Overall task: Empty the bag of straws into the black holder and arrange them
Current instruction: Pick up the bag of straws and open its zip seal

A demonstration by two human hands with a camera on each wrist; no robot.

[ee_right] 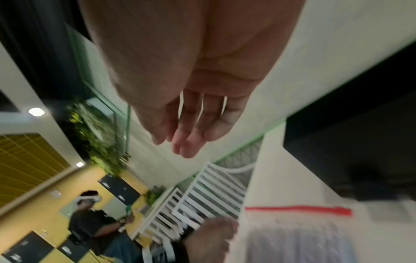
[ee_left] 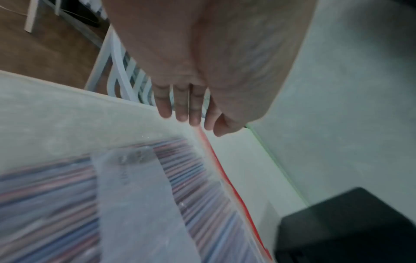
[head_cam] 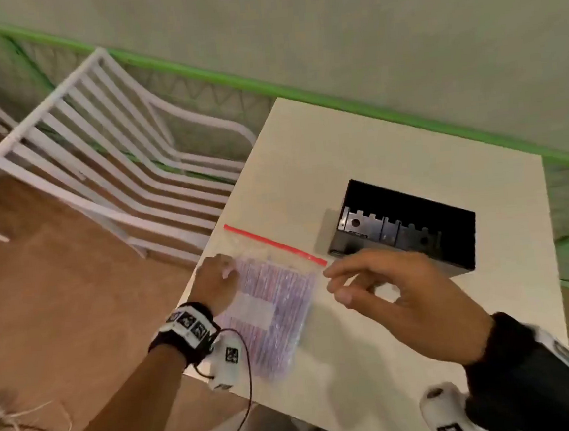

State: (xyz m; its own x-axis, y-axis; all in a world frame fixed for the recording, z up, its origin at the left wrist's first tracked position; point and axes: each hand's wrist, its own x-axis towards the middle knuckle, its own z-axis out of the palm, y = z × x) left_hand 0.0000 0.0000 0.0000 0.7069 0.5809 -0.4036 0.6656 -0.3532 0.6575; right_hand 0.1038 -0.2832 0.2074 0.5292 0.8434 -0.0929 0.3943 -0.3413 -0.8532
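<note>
Straws blurred inside bag on bench

Individual straws cannot be counted; the left hand covers the bag's near corner, and the black holder is cut off at the left-wrist frame edge.

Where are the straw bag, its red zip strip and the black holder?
straw bag [head_cam: 277, 305], head view, middle of its clear face.
red zip strip [head_cam: 275, 243], head view, mid-length.
black holder [head_cam: 451, 252], head view, near outer wall.
</note>
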